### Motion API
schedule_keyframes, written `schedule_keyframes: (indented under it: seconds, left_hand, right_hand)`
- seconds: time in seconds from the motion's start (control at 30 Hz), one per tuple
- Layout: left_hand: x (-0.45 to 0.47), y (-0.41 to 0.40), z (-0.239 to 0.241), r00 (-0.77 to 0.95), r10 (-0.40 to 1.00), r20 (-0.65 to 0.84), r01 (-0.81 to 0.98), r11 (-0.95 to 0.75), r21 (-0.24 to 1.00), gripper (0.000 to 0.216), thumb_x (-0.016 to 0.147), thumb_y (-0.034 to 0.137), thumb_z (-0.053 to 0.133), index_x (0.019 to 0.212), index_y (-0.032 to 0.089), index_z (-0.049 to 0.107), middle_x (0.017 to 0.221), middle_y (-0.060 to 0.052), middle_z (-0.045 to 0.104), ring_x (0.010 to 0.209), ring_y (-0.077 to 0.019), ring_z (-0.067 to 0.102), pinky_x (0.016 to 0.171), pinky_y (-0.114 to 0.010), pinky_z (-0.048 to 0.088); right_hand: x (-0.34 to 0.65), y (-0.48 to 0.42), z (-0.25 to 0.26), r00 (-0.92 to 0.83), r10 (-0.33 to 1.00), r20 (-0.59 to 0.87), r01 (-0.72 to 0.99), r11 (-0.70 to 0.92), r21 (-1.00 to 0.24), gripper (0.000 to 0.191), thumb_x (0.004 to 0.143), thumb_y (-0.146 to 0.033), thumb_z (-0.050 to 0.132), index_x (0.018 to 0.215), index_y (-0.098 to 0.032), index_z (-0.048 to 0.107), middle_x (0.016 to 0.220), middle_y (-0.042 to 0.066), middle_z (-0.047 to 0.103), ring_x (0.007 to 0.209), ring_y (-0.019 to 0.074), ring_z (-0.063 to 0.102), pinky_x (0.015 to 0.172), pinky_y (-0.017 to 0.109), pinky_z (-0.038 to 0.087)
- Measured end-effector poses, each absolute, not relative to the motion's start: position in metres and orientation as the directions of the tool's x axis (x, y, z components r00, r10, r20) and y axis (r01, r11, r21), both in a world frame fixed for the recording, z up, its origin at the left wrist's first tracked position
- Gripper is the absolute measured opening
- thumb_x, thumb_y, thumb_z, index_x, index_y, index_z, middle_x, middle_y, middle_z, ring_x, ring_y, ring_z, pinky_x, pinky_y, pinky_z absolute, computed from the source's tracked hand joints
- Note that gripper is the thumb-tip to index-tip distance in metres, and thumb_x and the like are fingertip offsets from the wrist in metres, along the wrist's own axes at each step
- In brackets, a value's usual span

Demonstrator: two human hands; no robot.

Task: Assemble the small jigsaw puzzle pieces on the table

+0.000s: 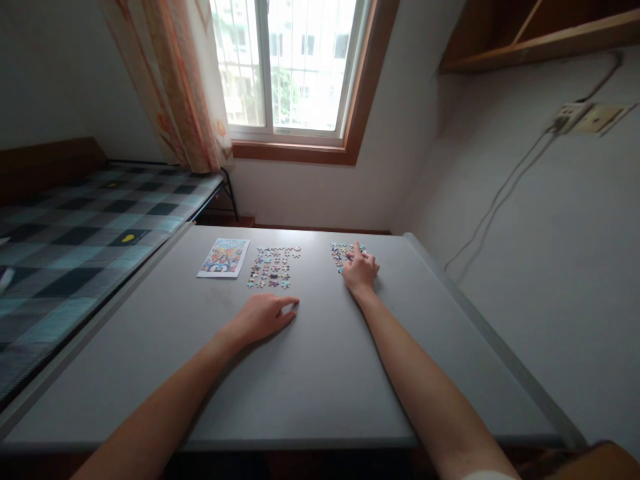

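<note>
Head view: the bare right hand (pixel 361 268) lies over a cluster of small, multicoloured jigsaw pieces (pixel 341 251), index finger extended and the other fingers bent; whether it grips a piece cannot be told. The bare left hand (pixel 265 316) is loosely open, thumb and forefinger apart, on the smooth, pale grey table (pixel 320 380). Just beyond it lie spaced rows of small, colourful loose puzzle pieces (pixel 268 260). Left of these rests a rectangular, white-bordered picture sheet (pixel 225 259) with blue and orange printing.
</note>
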State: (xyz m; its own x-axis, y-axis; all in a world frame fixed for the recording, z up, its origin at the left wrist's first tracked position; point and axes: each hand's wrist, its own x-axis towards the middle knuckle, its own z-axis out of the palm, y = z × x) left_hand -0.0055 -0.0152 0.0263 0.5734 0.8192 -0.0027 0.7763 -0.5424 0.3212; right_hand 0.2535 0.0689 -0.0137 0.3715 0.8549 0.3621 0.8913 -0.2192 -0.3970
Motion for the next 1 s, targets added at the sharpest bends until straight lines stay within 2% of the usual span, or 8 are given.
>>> schedule_keyframes:
  seconds: [0.2, 0.4, 0.6, 0.7, 0.87, 1.0]
  left_hand:
    - [-0.006, -0.015, 0.025, 0.582, 0.813, 0.009, 0.771, -0.556, 0.31, 0.039, 0.087, 0.043, 0.043, 0.118, 0.03, 0.061, 0.069, 0.0, 0.067, 0.063, -0.0145, 0.058, 0.061, -0.024, 0.038]
    - [-0.007, -0.014, 0.026, 0.588, 0.809, 0.011, 0.768, -0.562, 0.309, 0.038, 0.087, 0.044, 0.043, 0.119, 0.031, 0.061, 0.069, 0.0, 0.067, 0.061, -0.0141, 0.057, 0.06, -0.024, 0.036]
    - [-0.007, -0.014, 0.025, 0.59, 0.807, 0.018, 0.765, -0.567, 0.305, 0.038, 0.087, 0.044, 0.043, 0.119, 0.031, 0.061, 0.069, 0.0, 0.066, 0.062, -0.0141, 0.057, 0.058, -0.024, 0.035]
    - [-0.007, -0.014, 0.025, 0.588, 0.809, 0.015, 0.768, -0.564, 0.303, 0.038, 0.087, 0.043, 0.043, 0.118, 0.031, 0.061, 0.069, 0.0, 0.066, 0.061, -0.0137, 0.056, 0.058, -0.023, 0.034]
    - [-0.006, -0.014, 0.027, 0.587, 0.81, 0.008, 0.769, -0.56, 0.309, 0.038, 0.087, 0.043, 0.044, 0.118, 0.03, 0.061, 0.069, 0.0, 0.066, 0.059, -0.0131, 0.055, 0.058, -0.023, 0.034]
    - [-0.007, -0.014, 0.027, 0.584, 0.812, -0.003, 0.769, -0.553, 0.321, 0.039, 0.087, 0.043, 0.043, 0.119, 0.029, 0.061, 0.069, 0.0, 0.066, 0.059, -0.0125, 0.055, 0.058, -0.022, 0.034]
  right_hand:
    - [0.256, 0.066, -0.011, 0.391, 0.837, 0.383, 0.859, -0.183, -0.478, 0.064, 0.077, -0.01, 0.038, 0.14, -0.017, 0.037, 0.109, 0.007, 0.068, 0.111, 0.0256, 0.042, 0.092, 0.037, 0.028]
    - [0.26, 0.063, -0.01, 0.42, 0.836, 0.353, 0.835, -0.204, -0.512, 0.057, 0.075, -0.007, 0.038, 0.127, -0.022, 0.055, 0.101, 0.004, 0.07, 0.104, 0.025, 0.046, 0.088, 0.036, 0.029]
    - [0.261, 0.066, -0.008, 0.439, 0.822, 0.362, 0.812, -0.191, -0.551, 0.058, 0.076, -0.006, 0.035, 0.128, -0.022, 0.053, 0.105, 0.003, 0.069, 0.104, 0.0233, 0.045, 0.089, 0.035, 0.03]
    - [0.266, 0.062, -0.007, 0.449, 0.823, 0.348, 0.793, -0.188, -0.579, 0.056, 0.075, -0.005, 0.032, 0.123, -0.02, 0.058, 0.104, 0.004, 0.069, 0.1, 0.023, 0.048, 0.087, 0.034, 0.032]
    - [0.274, 0.049, -0.01, 0.329, 0.817, 0.474, 0.863, -0.057, -0.501, 0.05, 0.073, -0.003, 0.037, 0.111, -0.021, 0.064, 0.099, 0.004, 0.069, 0.098, 0.0226, 0.047, 0.087, 0.035, 0.03]
    - [0.275, 0.046, -0.015, 0.277, 0.826, 0.491, 0.887, -0.024, -0.461, 0.045, 0.072, -0.003, 0.041, 0.103, -0.021, 0.068, 0.091, 0.006, 0.07, 0.096, 0.0235, 0.047, 0.085, 0.036, 0.03]
